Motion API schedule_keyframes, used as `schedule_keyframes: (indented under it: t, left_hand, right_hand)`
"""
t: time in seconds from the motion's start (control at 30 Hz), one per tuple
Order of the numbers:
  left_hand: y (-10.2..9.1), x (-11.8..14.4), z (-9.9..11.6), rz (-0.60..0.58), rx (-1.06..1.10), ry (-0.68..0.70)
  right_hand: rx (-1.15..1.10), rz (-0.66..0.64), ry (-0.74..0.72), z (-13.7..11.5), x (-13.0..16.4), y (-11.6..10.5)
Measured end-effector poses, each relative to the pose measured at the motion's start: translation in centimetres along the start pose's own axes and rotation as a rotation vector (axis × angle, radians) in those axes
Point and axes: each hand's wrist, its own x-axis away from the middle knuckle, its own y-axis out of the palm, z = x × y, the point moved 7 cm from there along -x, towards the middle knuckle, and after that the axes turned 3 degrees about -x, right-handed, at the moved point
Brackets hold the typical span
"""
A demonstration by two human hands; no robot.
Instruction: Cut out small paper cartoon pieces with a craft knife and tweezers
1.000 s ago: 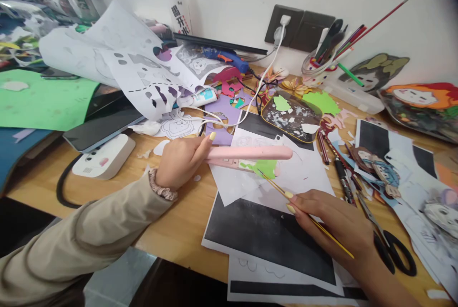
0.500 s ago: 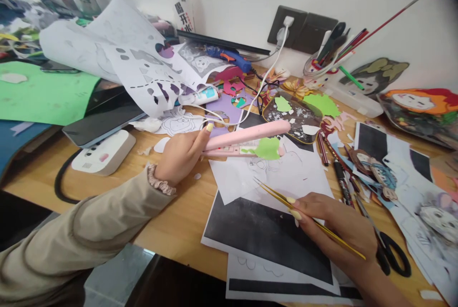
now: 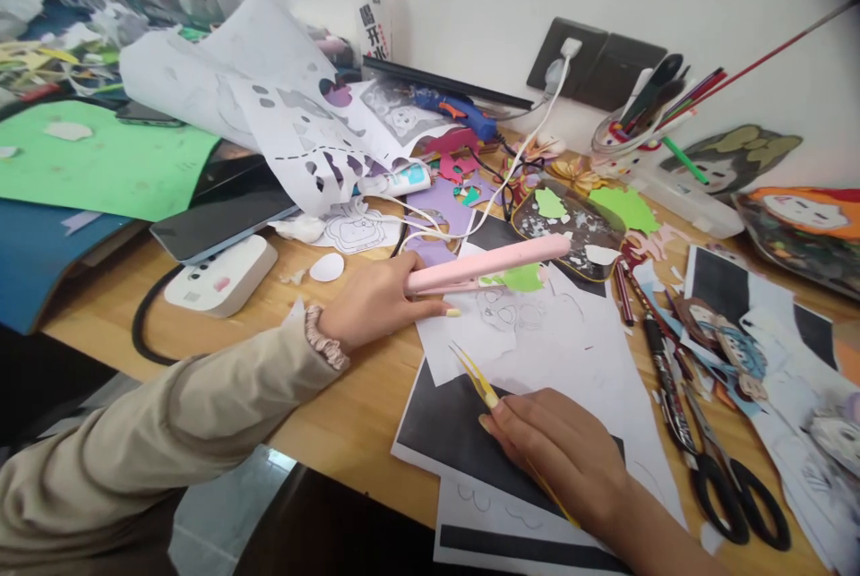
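Note:
In the head view, my left hand (image 3: 376,303) is closed around the rear end of a pink hair straightener (image 3: 497,262), thumb below it. The straightener points right over a sheet with pencil drawings (image 3: 557,316). A light green paper cutout (image 3: 524,278) shows at its lower arm, partly covered by the upper one. My right hand (image 3: 564,451) grips yellow tweezers (image 3: 476,376) like a pen, lower right of the straightener. The tweezers' tips are slightly apart with nothing visible between them. Under that hand lies a black-printed sheet (image 3: 443,424).
Black-handled scissors (image 3: 739,491) and a marker (image 3: 662,379) lie at the right. A dark tray (image 3: 571,222) with paper scraps stands behind the straightener. White cables (image 3: 494,191) cross the back. A phone (image 3: 221,216) rests on a white box (image 3: 225,276) at the left.
The straightener's upper arm has come down over the green cutout, and my left thumb has moved from above to below. My right hand has drawn the tweezers left and nearer me. The view has shifted.

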Motion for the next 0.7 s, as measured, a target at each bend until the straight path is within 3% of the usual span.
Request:
schedule_keyframes:
  t: [0.33,0.7]
  left_hand:
    - [0.4,-0.1,0.1,-0.038,-0.06,0.011]
    - [0.3,-0.1,0.2,-0.043,-0.111,0.022]
  right_hand:
    - [0.088,-0.067,-0.167,-2.1,-1.0,0.5]
    - [0.045,-0.126,-0.142,-2.2,-1.0,1.0]
